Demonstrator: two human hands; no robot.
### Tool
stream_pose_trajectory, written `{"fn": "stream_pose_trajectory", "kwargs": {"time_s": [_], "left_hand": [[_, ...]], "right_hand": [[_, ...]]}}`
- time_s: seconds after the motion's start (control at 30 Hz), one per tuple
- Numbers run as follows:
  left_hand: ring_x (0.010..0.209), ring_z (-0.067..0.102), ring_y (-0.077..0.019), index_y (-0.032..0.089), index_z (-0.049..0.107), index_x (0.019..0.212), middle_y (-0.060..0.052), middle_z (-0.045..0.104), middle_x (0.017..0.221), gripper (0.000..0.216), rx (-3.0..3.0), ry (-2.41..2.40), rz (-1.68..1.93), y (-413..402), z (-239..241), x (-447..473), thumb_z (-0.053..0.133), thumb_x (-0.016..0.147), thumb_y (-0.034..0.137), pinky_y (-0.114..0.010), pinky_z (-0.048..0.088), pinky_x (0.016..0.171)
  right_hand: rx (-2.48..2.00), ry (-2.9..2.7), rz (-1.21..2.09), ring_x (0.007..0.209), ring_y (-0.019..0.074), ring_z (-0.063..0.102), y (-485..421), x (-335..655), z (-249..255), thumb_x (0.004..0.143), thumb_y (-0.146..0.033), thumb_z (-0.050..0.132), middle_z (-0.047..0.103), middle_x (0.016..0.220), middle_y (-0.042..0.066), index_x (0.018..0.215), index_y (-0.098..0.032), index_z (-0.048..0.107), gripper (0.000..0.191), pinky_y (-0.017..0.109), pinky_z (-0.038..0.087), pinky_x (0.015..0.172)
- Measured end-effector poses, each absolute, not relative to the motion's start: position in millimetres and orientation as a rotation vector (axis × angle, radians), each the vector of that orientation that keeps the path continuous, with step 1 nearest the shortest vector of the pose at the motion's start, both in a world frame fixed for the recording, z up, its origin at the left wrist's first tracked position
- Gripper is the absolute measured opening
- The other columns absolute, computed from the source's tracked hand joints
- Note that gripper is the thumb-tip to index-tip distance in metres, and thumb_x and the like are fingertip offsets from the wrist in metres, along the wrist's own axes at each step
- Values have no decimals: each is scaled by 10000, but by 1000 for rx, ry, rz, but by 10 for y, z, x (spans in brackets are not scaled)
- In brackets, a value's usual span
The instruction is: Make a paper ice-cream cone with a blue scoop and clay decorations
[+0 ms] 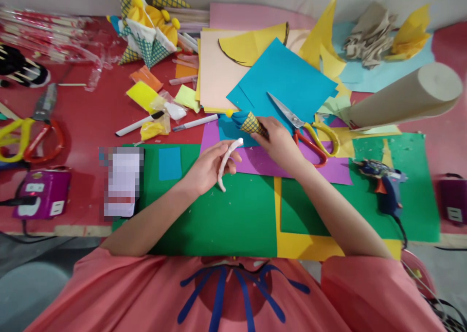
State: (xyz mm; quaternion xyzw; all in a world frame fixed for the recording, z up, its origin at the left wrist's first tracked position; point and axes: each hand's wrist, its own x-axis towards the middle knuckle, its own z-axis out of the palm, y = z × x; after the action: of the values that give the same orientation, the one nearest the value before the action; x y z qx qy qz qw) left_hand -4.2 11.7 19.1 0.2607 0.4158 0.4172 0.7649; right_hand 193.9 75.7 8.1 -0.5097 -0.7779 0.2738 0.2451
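A soft white strip, which looks like rolled modelling clay, hangs in a curve from my left hand. The thumb and fingers of that hand hold it above the green sheet. My right hand is wrapped round a small ice-cream cone craft, yellow with a dark grid. The cone lies tilted, its blue top and yellow ball pointing left; my fingers hide its tip. Just right of this hand are scissors with red and yellow handles, lying partly on blue paper.
A glue gun lies at right, below a large paper roll. At left are a phone, a purple power socket and more scissors. Markers, clay packets and finished cones stand farther back.
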Motion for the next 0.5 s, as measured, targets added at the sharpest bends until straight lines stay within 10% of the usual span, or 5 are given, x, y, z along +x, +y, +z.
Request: {"fn": "stream_pose_trajectory", "kwargs": {"time_s": [0.3,0.5], "left_hand": [[374,461,-34,153,578,655,50,527,505,425,629,947,915,95,250,6,702,750,547,-175,394,407],[442,524,-45,160,673,815,16,645,640,329,594,870,871,126,186,-40,755,712,461,-184,443,460]], "right_hand": [[-985,-1092,1856,794,163,668,287,2043,160,800,-380,619,669,1054,62,1094,-207,542,350,299,532,681],[-908,-826,2039,640,121,581,226,2002,132,656,-197,503,624,857,17,1036,-207,486,381,239,415,512]]}}
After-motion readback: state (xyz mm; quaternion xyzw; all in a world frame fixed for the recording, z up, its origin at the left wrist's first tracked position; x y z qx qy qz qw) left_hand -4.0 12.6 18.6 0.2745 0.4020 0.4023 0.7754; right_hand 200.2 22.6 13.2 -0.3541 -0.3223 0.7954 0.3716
